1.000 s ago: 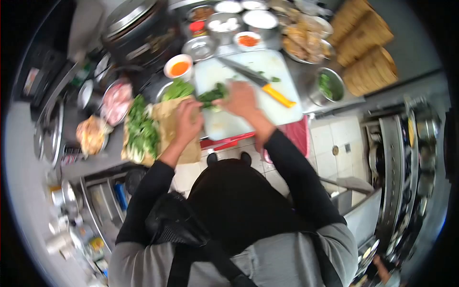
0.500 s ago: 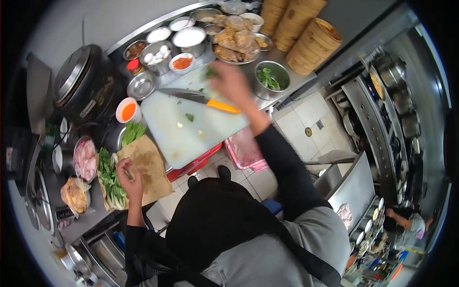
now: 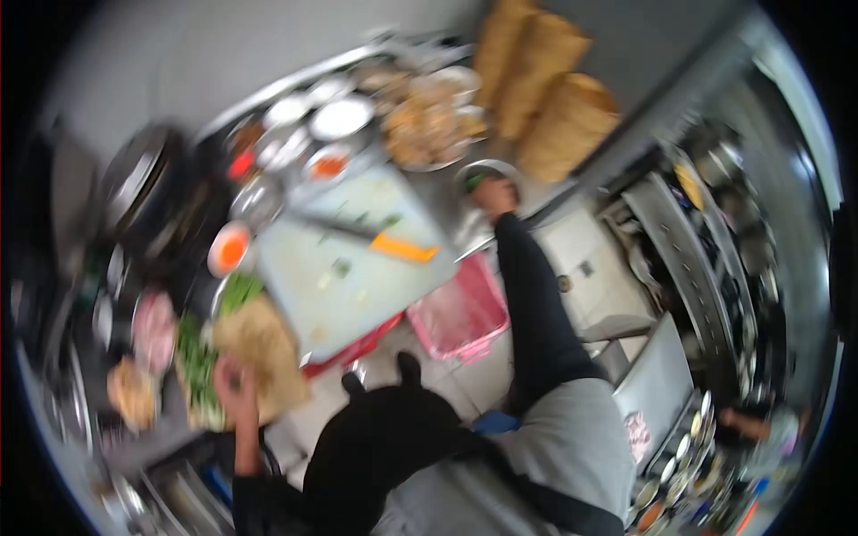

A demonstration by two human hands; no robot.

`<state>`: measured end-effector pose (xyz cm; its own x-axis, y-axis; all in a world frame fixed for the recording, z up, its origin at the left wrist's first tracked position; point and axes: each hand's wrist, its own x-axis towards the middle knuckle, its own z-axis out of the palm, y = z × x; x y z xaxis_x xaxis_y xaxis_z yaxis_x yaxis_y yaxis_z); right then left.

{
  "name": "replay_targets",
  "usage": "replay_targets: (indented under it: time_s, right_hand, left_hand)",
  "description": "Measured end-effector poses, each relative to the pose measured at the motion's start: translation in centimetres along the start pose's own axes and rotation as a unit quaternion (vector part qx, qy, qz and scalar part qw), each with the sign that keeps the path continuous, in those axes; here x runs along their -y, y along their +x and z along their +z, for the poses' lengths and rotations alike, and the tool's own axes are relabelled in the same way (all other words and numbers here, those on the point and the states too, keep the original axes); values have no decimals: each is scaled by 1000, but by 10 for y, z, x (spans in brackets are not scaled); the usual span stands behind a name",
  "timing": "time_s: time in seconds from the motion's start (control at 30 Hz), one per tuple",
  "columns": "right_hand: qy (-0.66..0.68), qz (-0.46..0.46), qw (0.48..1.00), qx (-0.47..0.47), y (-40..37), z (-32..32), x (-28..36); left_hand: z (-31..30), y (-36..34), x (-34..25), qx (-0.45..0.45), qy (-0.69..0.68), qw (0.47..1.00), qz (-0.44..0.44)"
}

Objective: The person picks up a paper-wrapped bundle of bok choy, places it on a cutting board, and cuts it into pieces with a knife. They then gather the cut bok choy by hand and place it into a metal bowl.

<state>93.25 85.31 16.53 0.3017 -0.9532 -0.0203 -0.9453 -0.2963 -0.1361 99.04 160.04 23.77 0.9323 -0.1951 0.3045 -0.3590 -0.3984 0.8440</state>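
My right hand (image 3: 494, 195) reaches into the steel pot (image 3: 465, 176) right of the cutting board; motion blur hides its fingers and what they may hold. A knife with an orange handle (image 3: 404, 248) lies across the white cutting board (image 3: 313, 299), among small green scraps (image 3: 340, 267). On the left, my left hand (image 3: 236, 391) is over the brown paper (image 3: 277, 366), beside the leafy greens (image 3: 198, 357). Its fingers are apart, with nothing seen between them.
A pink basket (image 3: 460, 313) stands below the board's right edge. Bamboo steamers (image 3: 567, 129) and a bowl of cooked meat (image 3: 429, 129) are at the back. An orange-filled cup (image 3: 231, 250) stands left of the board. Another person (image 3: 773, 429) is far right.
My right hand has moved from above the board rightward to the pot. The view has shifted and blurred. My left hand stays near the greens and paper.
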Motion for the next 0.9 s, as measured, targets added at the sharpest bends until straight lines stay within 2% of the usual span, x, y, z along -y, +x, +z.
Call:
replay_targets:
  time_s: [0.03,0.07,0.1,0.13,0.2,0.27,0.33,0.37,0.4,0.43,0.47,0.5,0.53,0.57,0.6,0.63,0.67,0.7,0.73,0.77,0.8,0.83,0.87,0.9]
  right_hand:
    - [77,76,982,-158,-20,-6,14]
    - [-59,-136,989,8,-30,-38,8]
    - [28,-154,987,29,-26,-38,8]
    - [60,-125,990,38,-49,-72,16]
    - [98,-119,987,54,-50,-89,19]
    - [139,-132,982,3,-53,-98,12]
    - [151,-144,978,-21,-58,-106,8]
    - [141,-131,979,-68,-60,-109,7]
    - [131,-124,977,-110,-64,-109,9]
    - [42,-164,978,-124,-46,-98,8]
    - [49,-234,963,-121,-63,-135,1]
    - [39,-253,960,-116,-76,-155,5]
    - [27,-298,926,-229,-64,-132,-3]
    - [156,-262,940,-152,-81,-157,9]
    - [203,-366,882,-217,-55,-131,-7]
    - [226,-355,892,-167,-86,-165,11]
    - [396,-321,856,-89,-94,-156,20]
    - [453,-343,818,-91,-109,-149,19]
    - [460,-323,824,-66,-153,-157,33]
    - [407,-331,850,-46,-182,-155,38]
    - [436,-383,814,-3,-196,-132,38]
    - [417,-398,816,26,-212,-113,37]
    - [416,-369,826,90,-229,-96,38]
    - [433,-397,801,113,-257,-88,46]
  left_hand:
    - [-2,-3,-8,15,-38,999,-2]
    - [-8,-7,-8,34,-6,999,-22]
    - [-10,-9,-22,46,-13,999,-19]
    - [-21,-12,-18,73,-4,997,-31]
    - [-29,-22,-5,105,7,993,-45]
    - [-26,-29,2,29,-27,998,-52]
    - [-26,-29,8,25,-39,995,-88]
    - [-29,-29,12,18,-46,991,-124]
    - [-30,-26,19,36,-53,992,-109]
    - [-27,-25,35,28,-81,991,-102]
    - [-29,-22,50,44,-90,991,-86]
    - [-36,-22,74,46,-59,992,-106]
    - [-29,-23,42,-32,-52,995,-79]
    - [-38,-7,-13,-42,86,994,-51]
    - [-48,-3,-13,-121,35,989,-75]
    - [-68,2,-21,-157,50,985,-40]
    - [-87,2,-12,-233,54,970,-53]
    - [-105,0,-11,-283,-17,956,-70]
    - [-121,1,0,-319,8,943,-95]
    - [-133,-5,7,-343,21,932,-114]
    - [-138,-11,5,-298,40,941,-154]
    - [-137,-17,1,-248,53,948,-192]
    - [-131,-25,4,-176,156,945,-226]
    - [-120,-32,5,-132,173,951,-218]
